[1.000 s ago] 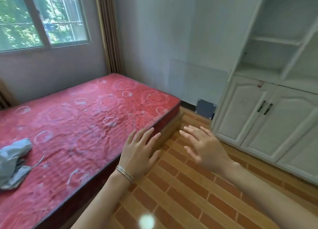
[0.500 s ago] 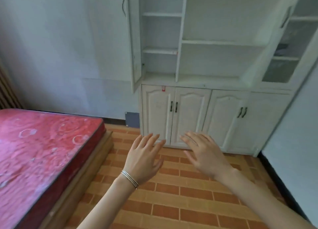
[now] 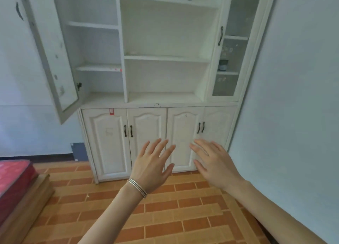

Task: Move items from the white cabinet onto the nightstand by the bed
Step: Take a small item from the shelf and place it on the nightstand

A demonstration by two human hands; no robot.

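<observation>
Orange-brown brick-pattern tiles are covering the floor [image 3: 165, 216]; a pale bluish wall [image 3: 293, 115] is running along the right, and another wall [image 3: 27, 78] is standing at the left; a dark grey panel [image 3: 78, 151] is leaning at that left wall's foot, touching the floor; a dark skirting strip [image 3: 36, 157] is lining its base.

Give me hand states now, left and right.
Left hand: open, fingers spread, holding nothing.
Right hand: open, fingers spread, holding nothing.

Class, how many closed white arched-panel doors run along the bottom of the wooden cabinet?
4, side by side below the open white shelves: far-left door, left-middle door, right-middle door, far-right door beside the pale wall. None appears hidden.
</observation>
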